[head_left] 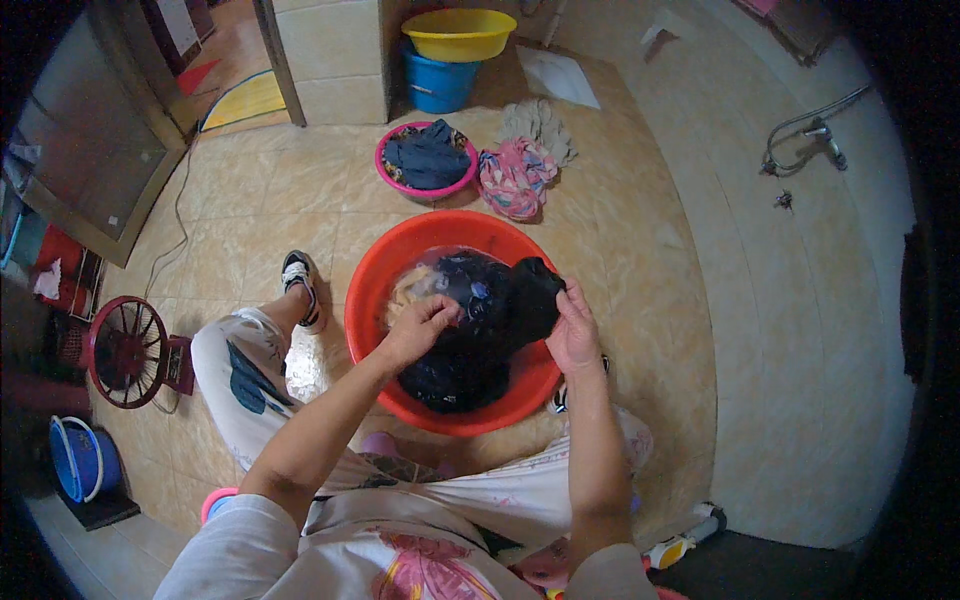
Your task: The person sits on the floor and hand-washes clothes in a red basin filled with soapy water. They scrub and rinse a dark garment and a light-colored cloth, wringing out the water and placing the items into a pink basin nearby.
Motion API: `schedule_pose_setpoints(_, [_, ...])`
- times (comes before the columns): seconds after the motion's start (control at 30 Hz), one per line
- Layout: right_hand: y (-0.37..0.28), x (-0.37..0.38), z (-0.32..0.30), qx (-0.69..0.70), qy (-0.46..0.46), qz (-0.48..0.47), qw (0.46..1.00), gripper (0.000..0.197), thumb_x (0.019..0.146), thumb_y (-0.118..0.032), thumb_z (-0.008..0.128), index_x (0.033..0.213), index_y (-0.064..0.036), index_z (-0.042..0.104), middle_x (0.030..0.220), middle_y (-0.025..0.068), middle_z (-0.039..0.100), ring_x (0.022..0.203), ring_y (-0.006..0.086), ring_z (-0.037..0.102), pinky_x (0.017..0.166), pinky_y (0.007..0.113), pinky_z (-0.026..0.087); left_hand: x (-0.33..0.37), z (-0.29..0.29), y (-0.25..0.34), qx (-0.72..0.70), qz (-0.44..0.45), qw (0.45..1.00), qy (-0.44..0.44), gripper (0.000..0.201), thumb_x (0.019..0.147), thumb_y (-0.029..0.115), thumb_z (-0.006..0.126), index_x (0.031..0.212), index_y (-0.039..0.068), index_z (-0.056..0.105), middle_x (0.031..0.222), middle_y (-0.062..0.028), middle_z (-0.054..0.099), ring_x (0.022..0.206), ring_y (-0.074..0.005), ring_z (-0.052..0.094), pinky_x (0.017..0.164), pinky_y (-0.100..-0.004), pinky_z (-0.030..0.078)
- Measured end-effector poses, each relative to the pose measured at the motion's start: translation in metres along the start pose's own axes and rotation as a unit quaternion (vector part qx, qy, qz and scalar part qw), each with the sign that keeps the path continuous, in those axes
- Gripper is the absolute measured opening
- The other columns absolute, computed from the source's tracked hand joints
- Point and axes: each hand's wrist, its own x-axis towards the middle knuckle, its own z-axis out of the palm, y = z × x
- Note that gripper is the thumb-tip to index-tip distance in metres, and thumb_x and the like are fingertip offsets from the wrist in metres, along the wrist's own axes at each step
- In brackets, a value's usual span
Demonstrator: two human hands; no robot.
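A large red basin point(362, 300) stands on the floor between my legs, holding water and wet laundry. A black wet garment point(535, 300) is lifted at the basin's right side, and my right hand point(573, 332) grips its edge between thumb and fingers. My left hand point(422, 330) is over the middle of the basin, its fingers curled closed against the dark laundry; what they pinch is hidden. Below both hands more black cloth point(455, 380) lies in the water. A pale yellowish cloth point(412, 288) shows at the basin's left inside.
Beyond the basin sit a pink basin point(471, 180) of dark clothes, a pink patterned cloth point(515, 178) and a grey cloth point(538, 132). A yellow basin point(460, 36) rests on a blue bucket point(440, 82). Left are a red fan point(130, 350) and another blue bucket point(85, 460).
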Motion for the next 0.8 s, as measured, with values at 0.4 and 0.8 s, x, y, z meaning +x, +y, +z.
schedule_pose_setpoints(0.4, [0.008, -0.006, 0.01, -0.427, -0.1, -0.122, 0.89, 0.012, 0.08, -0.011, 0.066, 0.086, -0.0049, 0.058, 0.123, 0.0144, 0.051, 0.117, 0.0263, 0.048, 0.101, 0.035, 0.032, 0.009, 0.032, 0.074, -0.246, -0.118, 0.962, 0.027, 0.018, 0.091, 0.025, 0.057, 0.099, 0.01, 0.063, 0.082, 0.0024, 0.061, 0.074, -0.0085, 0.056, 0.065, -0.024, 0.045])
schedule_pose_setpoints(0.8, [0.011, -0.004, 0.013, -0.308, 0.098, -0.001, 0.946, 0.013, 0.087, -0.017, 0.062, 0.093, -0.0044, 0.062, 0.088, -0.0006, 0.061, 0.086, 0.0094, 0.055, 0.081, 0.024, 0.042, 0.004, 0.037, 0.05, -0.235, -0.079, 0.968, 0.028, 0.011, 0.093, 0.019, 0.053, 0.094, 0.012, 0.062, 0.085, 0.0031, 0.063, 0.077, -0.0097, 0.058, 0.07, -0.0252, 0.045])
